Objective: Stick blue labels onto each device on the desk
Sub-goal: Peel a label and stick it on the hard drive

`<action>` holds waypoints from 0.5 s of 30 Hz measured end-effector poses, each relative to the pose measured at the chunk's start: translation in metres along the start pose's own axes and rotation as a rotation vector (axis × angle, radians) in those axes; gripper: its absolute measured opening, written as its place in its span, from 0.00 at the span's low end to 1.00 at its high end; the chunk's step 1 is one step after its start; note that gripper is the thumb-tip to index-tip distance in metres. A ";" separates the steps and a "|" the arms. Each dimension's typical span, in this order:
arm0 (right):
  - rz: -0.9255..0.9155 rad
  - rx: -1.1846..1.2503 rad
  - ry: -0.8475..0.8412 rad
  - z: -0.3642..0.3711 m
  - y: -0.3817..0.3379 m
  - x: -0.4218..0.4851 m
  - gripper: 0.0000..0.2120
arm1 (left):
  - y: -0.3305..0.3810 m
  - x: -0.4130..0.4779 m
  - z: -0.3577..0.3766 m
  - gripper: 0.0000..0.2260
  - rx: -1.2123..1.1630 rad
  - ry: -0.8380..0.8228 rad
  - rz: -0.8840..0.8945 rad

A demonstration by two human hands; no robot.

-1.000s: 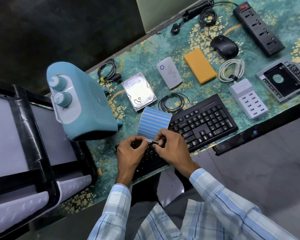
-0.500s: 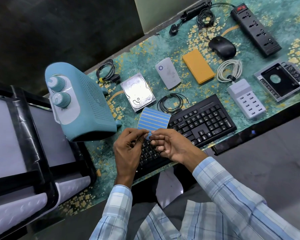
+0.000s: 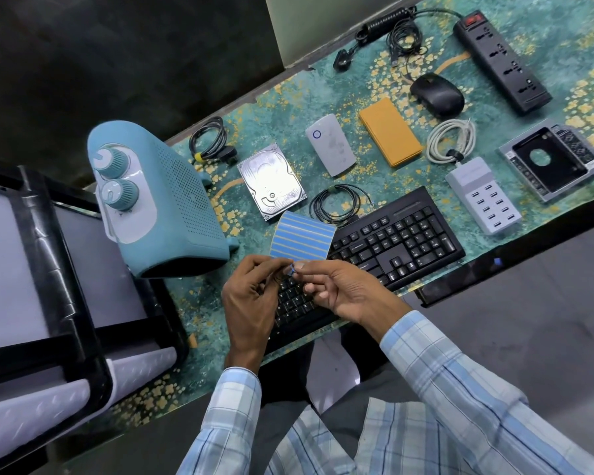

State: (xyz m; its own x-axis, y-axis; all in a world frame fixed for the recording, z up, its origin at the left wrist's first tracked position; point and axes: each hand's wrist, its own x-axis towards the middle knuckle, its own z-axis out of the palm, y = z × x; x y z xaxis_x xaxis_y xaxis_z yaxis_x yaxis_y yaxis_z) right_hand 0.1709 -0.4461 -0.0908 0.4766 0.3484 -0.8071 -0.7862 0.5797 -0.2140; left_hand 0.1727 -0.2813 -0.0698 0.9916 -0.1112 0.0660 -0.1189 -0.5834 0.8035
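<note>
hands [image 3: 288, 289] hiding keyboard [image 3: 398, 245] left end, label sheet [image 3: 302, 240]

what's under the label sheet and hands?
The black keyboard: its left end sits beneath the blue label sheet, left hand and right hand. Keys there are mostly hidden.

Blue label sheet [image 3: 302, 240] striped with yellow; teal heater [image 3: 162, 197]; black keyboard [image 3: 391, 245]; orange case [image 3: 390, 132]; teal worktop [image 3: 563, 39] flecked with yellow flowers; blue-and-white checked sleeves [image 3: 460, 389].
</note>
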 end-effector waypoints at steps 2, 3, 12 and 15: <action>-0.081 -0.064 0.030 0.000 0.000 0.000 0.09 | 0.001 0.000 0.000 0.06 -0.006 -0.003 -0.001; -0.135 -0.128 0.048 0.000 0.000 -0.001 0.09 | 0.002 0.000 0.000 0.06 -0.012 -0.003 -0.006; -0.609 -0.679 0.188 -0.003 -0.003 -0.003 0.11 | 0.001 -0.001 0.008 0.05 -0.362 -0.031 -0.435; -0.657 -0.758 0.201 -0.005 -0.003 -0.003 0.10 | -0.004 0.001 0.008 0.07 -0.368 -0.075 -0.454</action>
State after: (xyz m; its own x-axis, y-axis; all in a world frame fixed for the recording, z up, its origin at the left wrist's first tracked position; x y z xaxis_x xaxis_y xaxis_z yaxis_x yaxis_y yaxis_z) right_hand 0.1696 -0.4522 -0.0905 0.8831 -0.0405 -0.4675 -0.4688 -0.0311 -0.8828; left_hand 0.1734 -0.2857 -0.0776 0.9313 0.0196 -0.3636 0.3551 -0.2694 0.8952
